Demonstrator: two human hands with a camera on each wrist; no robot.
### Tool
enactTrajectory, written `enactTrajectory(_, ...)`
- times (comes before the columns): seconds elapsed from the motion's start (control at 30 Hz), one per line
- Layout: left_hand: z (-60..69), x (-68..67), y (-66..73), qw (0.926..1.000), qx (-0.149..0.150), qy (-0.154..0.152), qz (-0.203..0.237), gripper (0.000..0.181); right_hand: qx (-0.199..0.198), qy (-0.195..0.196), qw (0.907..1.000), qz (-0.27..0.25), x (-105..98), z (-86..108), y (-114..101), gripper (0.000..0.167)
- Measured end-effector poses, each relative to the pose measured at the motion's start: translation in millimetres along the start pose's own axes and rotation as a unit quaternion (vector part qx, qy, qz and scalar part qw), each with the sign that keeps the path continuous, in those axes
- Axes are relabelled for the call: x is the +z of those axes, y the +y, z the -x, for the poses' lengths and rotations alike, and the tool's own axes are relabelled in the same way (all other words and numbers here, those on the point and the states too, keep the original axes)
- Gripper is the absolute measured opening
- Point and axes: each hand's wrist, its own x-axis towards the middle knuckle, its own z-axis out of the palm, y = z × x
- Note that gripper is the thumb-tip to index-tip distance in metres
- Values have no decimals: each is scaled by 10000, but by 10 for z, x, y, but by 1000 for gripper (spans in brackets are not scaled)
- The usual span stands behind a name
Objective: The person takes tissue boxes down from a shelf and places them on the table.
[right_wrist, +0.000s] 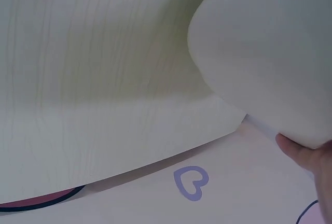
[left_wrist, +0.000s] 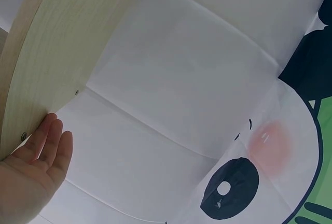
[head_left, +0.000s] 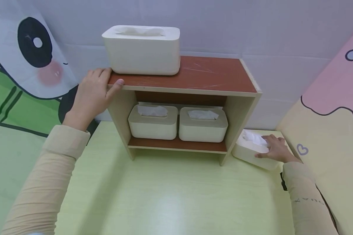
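My left hand (head_left: 91, 94) rests on the top left corner of a small wooden shelf (head_left: 217, 75), thumb on the red-brown top. In the left wrist view, its fairly straight fingers (left_wrist: 52, 141) lie along the outer side panel. To the shelf's right, my right hand (head_left: 275, 150) grips a white tissue box (head_left: 253, 153), thumb on its near side and fingers over the top. A tissue sticks out under the hand. Whether this box touches the table, I cannot tell. In the right wrist view, the thumb (right_wrist: 301, 151) presses its smooth wall.
One white tissue box (head_left: 144, 52) stands on the shelf top, left side. Two more, a left box (head_left: 153, 127) and a right box (head_left: 204, 127), sit side by side inside the shelf. A pale wooden table (head_left: 164, 189) lies below. Printed cloth walls (head_left: 282, 75) stand behind and beside.
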Motion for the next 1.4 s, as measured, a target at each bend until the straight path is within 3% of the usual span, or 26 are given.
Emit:
enactTrajectory(0.77,-18,17,0,10000,87,18,32,66,-13,-703,9973,-217,-22,33,46,97)
enactTrajectory(1.0,-34,21,17,9999,103,31,45,67,44,-831,9945,-640,-55,52,66,95)
enactTrajectory(1.2,-35,31,28,9999,112,43,58,66,269,-1210,9888,-834,-111,54,76,95)
enactTrajectory(1.4,-24,31,28,9999,105,30,99,65,550,-1248,9901,-328,-114,33,111,100)
